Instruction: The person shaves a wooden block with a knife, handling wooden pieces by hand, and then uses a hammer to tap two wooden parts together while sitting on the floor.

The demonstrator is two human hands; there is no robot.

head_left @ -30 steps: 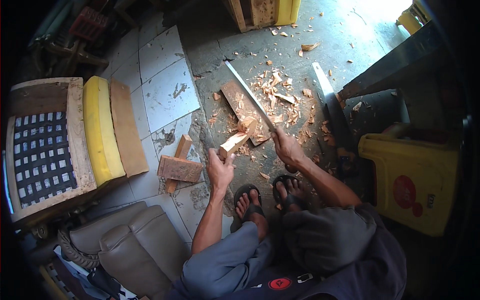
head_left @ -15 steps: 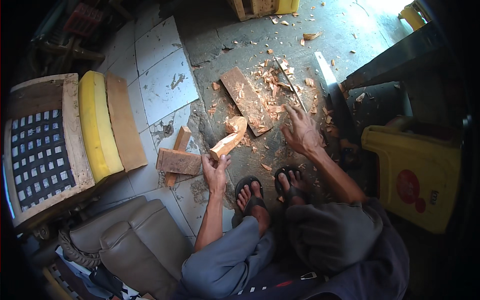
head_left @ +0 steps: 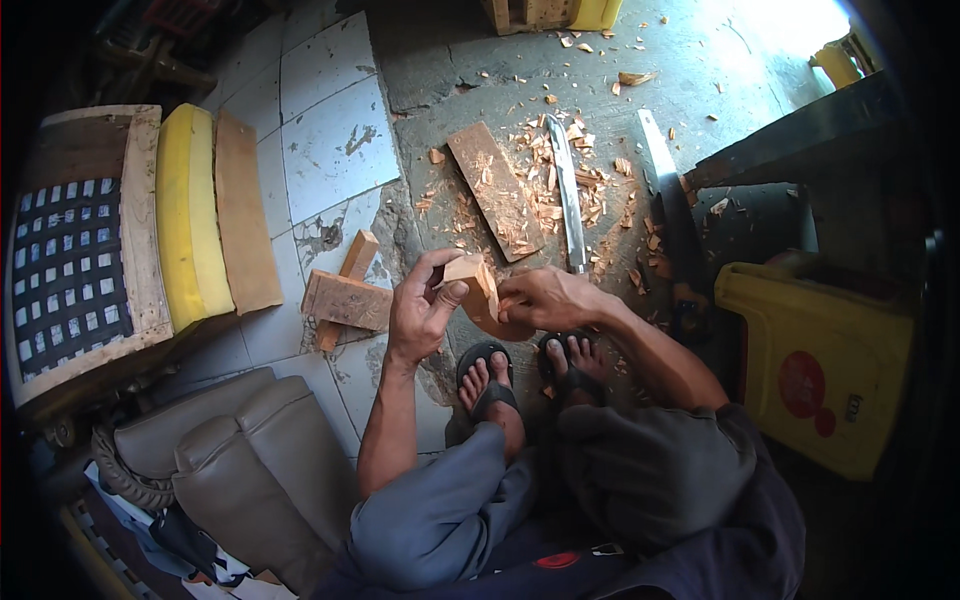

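My left hand (head_left: 420, 308) grips one end of a curved, hand-carved piece of wood (head_left: 482, 292), its thumb on the near side and its fingers behind. The wood is pale orange with chopped facets, and its squared end tilts up. At the other side of the piece, my right hand (head_left: 552, 300) has its curled fingers closed on the edge; its fingertips are partly hidden. Beyond the hands, a long blade (head_left: 567, 190) lies on the floor among wood chips (head_left: 545, 165). Left of that blade lies a flat brown board (head_left: 490, 185) scattered with chips.
A handsaw (head_left: 665, 180) lies to the right, near a yellow plastic crate (head_left: 820, 370). Two crossed wood blocks (head_left: 348, 300) rest on the tiles at left. Brown cushioned seating (head_left: 260, 460) and a wooden frame with yellow foam (head_left: 195, 220) stand farther left. My sandalled feet are below.
My right hand has left the blade's near end and come to the carved wood. My left hand has raised and turned the wood. The blade now lies flat.
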